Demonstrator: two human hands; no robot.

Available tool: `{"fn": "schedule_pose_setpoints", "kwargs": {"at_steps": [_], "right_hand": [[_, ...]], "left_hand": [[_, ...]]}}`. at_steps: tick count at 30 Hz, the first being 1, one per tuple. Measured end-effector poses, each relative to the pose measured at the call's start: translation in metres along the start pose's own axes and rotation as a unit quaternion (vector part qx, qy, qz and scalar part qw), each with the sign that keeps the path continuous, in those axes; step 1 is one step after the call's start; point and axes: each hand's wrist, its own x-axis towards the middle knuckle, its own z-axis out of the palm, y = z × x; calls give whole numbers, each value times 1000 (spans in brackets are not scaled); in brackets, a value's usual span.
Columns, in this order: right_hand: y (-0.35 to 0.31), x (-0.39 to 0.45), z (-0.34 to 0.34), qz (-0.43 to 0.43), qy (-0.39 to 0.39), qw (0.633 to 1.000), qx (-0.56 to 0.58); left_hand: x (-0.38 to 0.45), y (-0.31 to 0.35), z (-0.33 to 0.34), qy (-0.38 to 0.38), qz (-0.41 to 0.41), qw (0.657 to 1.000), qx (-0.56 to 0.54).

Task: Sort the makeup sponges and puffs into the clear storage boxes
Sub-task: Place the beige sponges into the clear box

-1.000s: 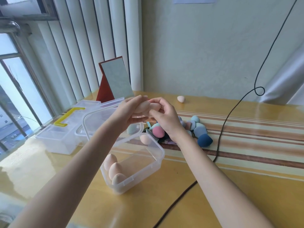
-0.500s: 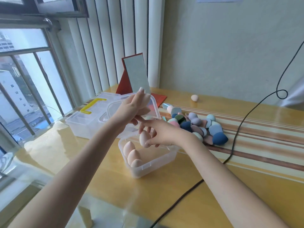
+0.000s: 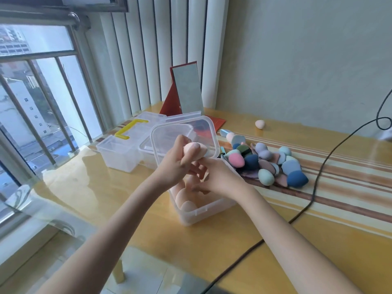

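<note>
One peach sponge [image 3: 192,150] is pinched in the left hand [image 3: 177,166], directly above the open box [image 3: 203,211]; the right hand [image 3: 214,177] reaches inside, its grip hidden, so cannot tell.

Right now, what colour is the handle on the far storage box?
Yellow. The handle sits on the lid of the far clear box, seen in the head view.

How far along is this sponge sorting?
Barely started. A few peach egg-shaped sponges sit in the near clear plastic box. The left hand holds another peach sponge; the right hand reaches into the box. The colourful sponge pile and one stray sponge remain.
</note>
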Motion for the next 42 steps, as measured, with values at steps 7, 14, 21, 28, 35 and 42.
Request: {"fn": "schedule_pose_setpoints", "kwargs": {"at_steps": [7,14,21,28,35,42], "right_hand": [[-2,-1,-5,45,-33,985,165],[-4,-11,-28,64,-45,971,225],[-16,-12,-28,7,26,966,256],[2,-10,-32,36,136,945,295],[-6,-24,-34,55,-54,985,154],[-12,-20,-16,2,-48,999,-10]], "left_hand": [[2,-9,-2,-8,37,996,79],[2,-13,-5,-4,46,990,136],[1,-11,-4,-19,40,995,87],[0,-11,-6,-13,17,998,60],[1,-11,-5,-12,8,999,52],[-1,-9,-6,-7,6,998,64]]}}
